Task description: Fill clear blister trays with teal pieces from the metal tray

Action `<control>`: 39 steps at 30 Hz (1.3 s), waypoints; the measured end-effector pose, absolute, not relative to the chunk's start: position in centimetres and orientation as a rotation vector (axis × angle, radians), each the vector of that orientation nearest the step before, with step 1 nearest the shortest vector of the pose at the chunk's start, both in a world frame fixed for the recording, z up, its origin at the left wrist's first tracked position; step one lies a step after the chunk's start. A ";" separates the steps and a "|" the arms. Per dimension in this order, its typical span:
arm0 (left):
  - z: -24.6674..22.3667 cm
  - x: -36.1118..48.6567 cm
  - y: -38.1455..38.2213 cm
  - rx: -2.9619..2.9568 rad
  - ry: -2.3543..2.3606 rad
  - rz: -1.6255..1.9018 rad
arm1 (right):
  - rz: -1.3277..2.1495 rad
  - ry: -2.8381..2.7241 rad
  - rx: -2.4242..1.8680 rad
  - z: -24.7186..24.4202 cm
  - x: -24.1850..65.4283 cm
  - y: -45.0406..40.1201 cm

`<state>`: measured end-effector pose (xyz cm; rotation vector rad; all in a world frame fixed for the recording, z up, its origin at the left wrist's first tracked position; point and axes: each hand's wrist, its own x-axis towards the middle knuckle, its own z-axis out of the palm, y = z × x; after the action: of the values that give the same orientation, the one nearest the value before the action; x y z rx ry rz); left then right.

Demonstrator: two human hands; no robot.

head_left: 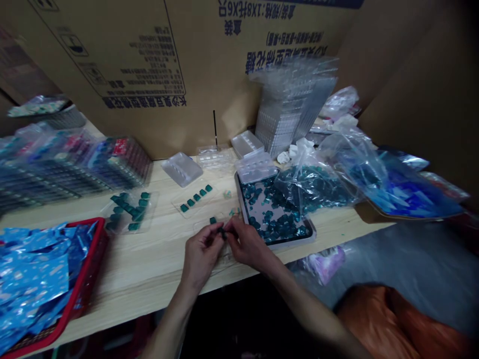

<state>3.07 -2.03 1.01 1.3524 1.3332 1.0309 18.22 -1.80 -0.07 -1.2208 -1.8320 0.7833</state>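
My left hand (202, 254) and my right hand (245, 239) meet at the front middle of the table, fingertips pinched together on one small dark green piece (222, 232). Beneath them lies a clear plastic tray (226, 255), partly hidden by my hands, with another green piece (213, 220) at its far end. Just beyond, a second clear tray holds a row of several green pieces (196, 197). To the right of my right hand stands a shallow grey-rimmed tray (313, 234) with many loose teal pieces (269, 219).
A red basket (103, 234) of blue packets stands at left, before rows of filled clear packs (119, 164). Stacked clear trays (280, 114) rise at the back. Bags of teal pieces (318, 187) and blue pieces (407, 194) lie at right. A cardboard wall (209, 65) closes the back.
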 end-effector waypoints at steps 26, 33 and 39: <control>1.4 2.5 -1.8 1.349 1.304 0.921 | 0.776 -1.790 -1.275 -0.1 17.8 -2.2; 1.9 2.6 -1.9 1.268 1.272 0.913 | 0.800 -1.815 -1.196 0.4 18.3 -2.0; 1.8 2.7 -2.1 1.318 1.227 0.926 | 0.807 -1.791 -1.272 0.2 18.1 -1.8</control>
<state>2.65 -2.06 1.80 1.3182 1.2269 0.9261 18.15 -1.84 0.20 -1.2718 -1.7906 0.8072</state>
